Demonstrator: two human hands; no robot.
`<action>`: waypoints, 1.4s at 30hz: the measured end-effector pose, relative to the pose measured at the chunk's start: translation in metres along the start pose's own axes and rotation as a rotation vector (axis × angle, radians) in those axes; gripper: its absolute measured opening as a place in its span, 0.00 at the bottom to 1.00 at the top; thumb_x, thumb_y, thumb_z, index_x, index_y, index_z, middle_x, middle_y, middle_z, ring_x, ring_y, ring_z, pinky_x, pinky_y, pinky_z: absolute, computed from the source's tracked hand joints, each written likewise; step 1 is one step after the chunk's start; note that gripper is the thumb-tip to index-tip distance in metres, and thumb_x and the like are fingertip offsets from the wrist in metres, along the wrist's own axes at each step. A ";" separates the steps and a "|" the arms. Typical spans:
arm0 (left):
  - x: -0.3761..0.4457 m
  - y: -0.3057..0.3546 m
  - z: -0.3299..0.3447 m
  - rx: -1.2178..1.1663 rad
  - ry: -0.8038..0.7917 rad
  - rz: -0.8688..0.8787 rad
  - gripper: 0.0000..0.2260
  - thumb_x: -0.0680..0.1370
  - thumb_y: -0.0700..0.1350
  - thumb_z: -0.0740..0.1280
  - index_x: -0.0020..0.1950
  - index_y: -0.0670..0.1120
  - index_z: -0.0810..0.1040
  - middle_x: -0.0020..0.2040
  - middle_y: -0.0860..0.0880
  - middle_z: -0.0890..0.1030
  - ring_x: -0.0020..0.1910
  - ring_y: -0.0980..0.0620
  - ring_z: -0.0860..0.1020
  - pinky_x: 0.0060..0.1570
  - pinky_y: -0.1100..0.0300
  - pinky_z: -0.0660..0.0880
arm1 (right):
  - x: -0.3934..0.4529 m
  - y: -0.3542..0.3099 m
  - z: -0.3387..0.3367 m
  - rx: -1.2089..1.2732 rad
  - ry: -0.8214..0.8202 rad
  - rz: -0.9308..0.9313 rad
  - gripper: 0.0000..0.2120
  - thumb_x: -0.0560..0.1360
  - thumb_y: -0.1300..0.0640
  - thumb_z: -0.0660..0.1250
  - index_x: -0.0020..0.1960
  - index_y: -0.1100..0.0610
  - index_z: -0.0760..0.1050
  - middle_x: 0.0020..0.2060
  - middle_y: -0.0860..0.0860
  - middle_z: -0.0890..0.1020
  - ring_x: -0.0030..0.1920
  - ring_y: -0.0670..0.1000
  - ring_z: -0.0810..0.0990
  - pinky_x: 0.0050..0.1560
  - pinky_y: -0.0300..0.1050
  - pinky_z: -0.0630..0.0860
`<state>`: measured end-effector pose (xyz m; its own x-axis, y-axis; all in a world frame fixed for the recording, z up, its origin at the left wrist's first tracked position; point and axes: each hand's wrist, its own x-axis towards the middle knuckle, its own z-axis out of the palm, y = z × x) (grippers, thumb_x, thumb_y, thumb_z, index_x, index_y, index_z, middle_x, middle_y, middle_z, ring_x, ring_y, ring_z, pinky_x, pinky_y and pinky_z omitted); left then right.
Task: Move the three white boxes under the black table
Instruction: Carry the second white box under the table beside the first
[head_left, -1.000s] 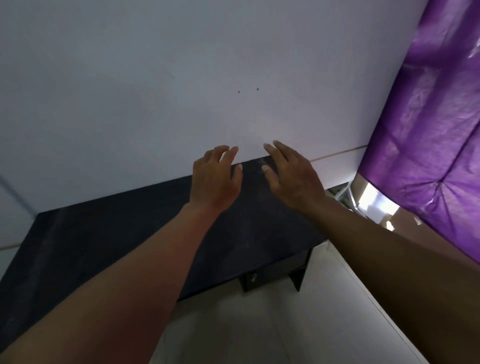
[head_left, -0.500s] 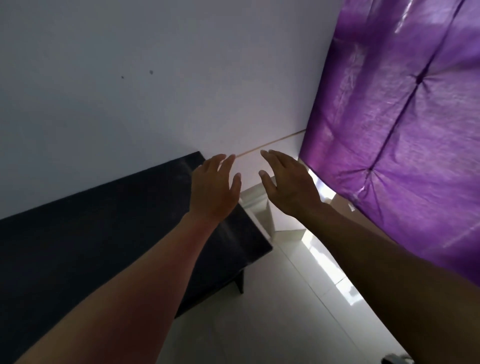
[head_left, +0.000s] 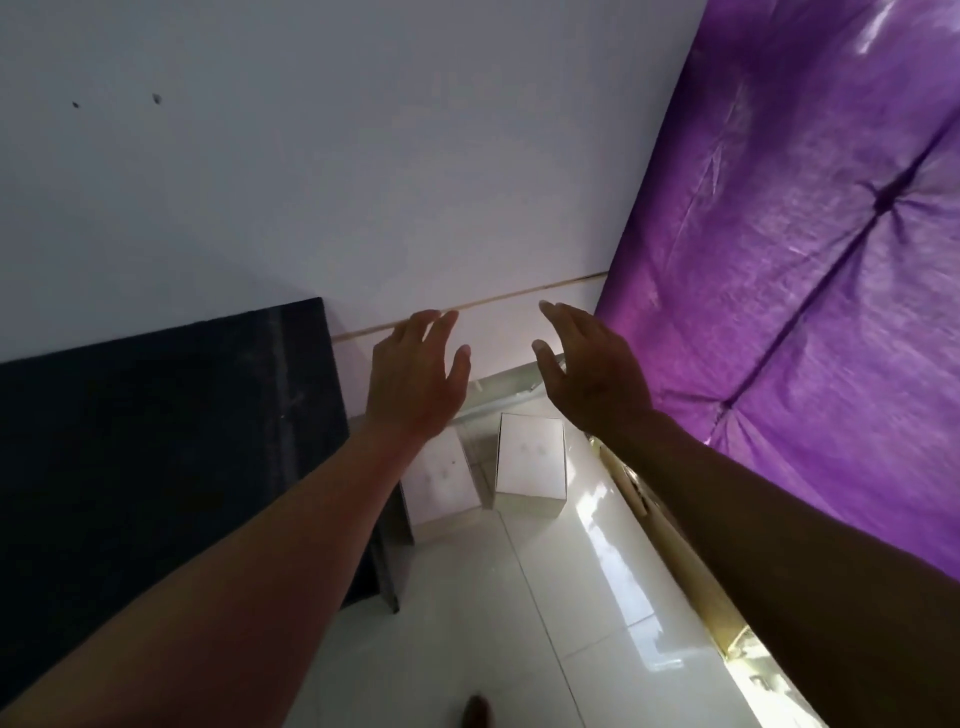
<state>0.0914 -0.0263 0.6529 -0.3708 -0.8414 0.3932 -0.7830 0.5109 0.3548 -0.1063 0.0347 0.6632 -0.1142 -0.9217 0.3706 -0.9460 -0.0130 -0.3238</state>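
Two white boxes stand side by side on the pale tiled floor right of the black table (head_left: 156, 426). The left white box (head_left: 441, 480) is partly hidden by my left forearm and sits close to the table's leg. The right white box (head_left: 531, 462) is fully visible. A third box is not in sight. My left hand (head_left: 415, 374) and my right hand (head_left: 589, 369) are raised above the boxes, fingers spread, palms turned toward each other, holding nothing and touching nothing.
A white wall (head_left: 363, 156) rises behind the table and boxes. A purple quilted fabric (head_left: 805, 270) hangs along the right side, above a bright strip at floor level. Glossy floor tiles (head_left: 493, 623) stretch toward me, and a toe (head_left: 475, 712) shows at the bottom edge.
The view has swung to the right and down; the table has slid left and the two boxes have come into sight. Both hands have stayed raised and have drawn further apart.
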 end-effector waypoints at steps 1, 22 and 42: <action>0.013 0.007 0.014 0.005 -0.007 -0.007 0.20 0.81 0.49 0.61 0.72 0.43 0.71 0.68 0.42 0.75 0.66 0.43 0.74 0.64 0.45 0.71 | 0.011 0.018 0.005 0.015 -0.007 0.005 0.22 0.82 0.53 0.62 0.73 0.60 0.69 0.68 0.58 0.77 0.68 0.58 0.75 0.66 0.58 0.72; 0.142 0.051 0.292 -0.111 -0.165 -0.298 0.20 0.81 0.47 0.63 0.71 0.40 0.71 0.66 0.40 0.76 0.64 0.42 0.74 0.63 0.47 0.73 | 0.104 0.287 0.163 0.287 -0.199 0.223 0.23 0.82 0.51 0.60 0.76 0.55 0.65 0.75 0.54 0.69 0.75 0.53 0.66 0.72 0.54 0.68; 0.021 -0.141 0.763 -0.296 -0.243 -0.657 0.28 0.78 0.60 0.62 0.76 0.52 0.64 0.74 0.50 0.68 0.72 0.50 0.68 0.66 0.61 0.62 | -0.009 0.486 0.639 0.541 -0.207 0.573 0.32 0.80 0.40 0.61 0.79 0.52 0.59 0.78 0.52 0.63 0.78 0.50 0.60 0.76 0.49 0.59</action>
<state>-0.1870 -0.2509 -0.0366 -0.0012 -0.9866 -0.1632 -0.7272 -0.1112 0.6774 -0.3710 -0.2107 -0.0532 -0.4277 -0.8942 -0.1319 -0.4741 0.3462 -0.8096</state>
